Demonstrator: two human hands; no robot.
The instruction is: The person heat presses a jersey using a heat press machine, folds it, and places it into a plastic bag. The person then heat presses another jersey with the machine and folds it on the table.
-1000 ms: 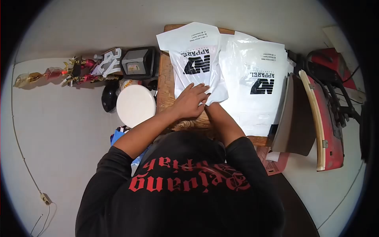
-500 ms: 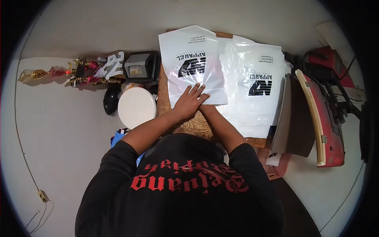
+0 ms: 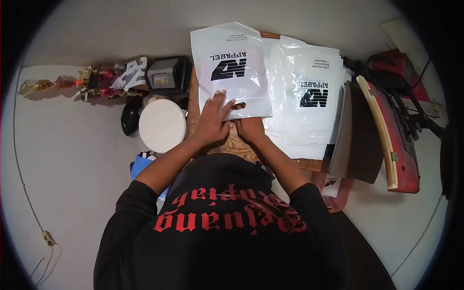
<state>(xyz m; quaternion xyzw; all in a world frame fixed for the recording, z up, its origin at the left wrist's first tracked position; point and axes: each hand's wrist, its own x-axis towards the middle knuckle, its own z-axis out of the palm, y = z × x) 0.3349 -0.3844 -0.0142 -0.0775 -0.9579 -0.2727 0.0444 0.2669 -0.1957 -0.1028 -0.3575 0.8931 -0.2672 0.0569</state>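
A white plastic bag (image 3: 232,48) with black "APPAREL" print lies on the wooden table (image 3: 235,148). My left hand (image 3: 211,118) rests on its lower left part, fingers spread and pointing away from me. My right hand (image 3: 250,129) is at the bag's near edge with its fingers under or inside the plastic. Skin shows through the handle hole, but most of those fingers are hidden. To the right lie more white printed bags (image 3: 311,72), overlapping.
A round white lid or seat (image 3: 162,126) stands left of the table, near a grey-black box (image 3: 167,75) and trophies (image 3: 99,83). On the right are a brown curved panel (image 3: 355,135), a red padded machine (image 3: 398,140) and a pink basket (image 3: 338,200).
The bag has flattened out from its crumpled state. My left hand has moved left, off my right hand and wrist. The handle hole now shows, with skin visible through it.
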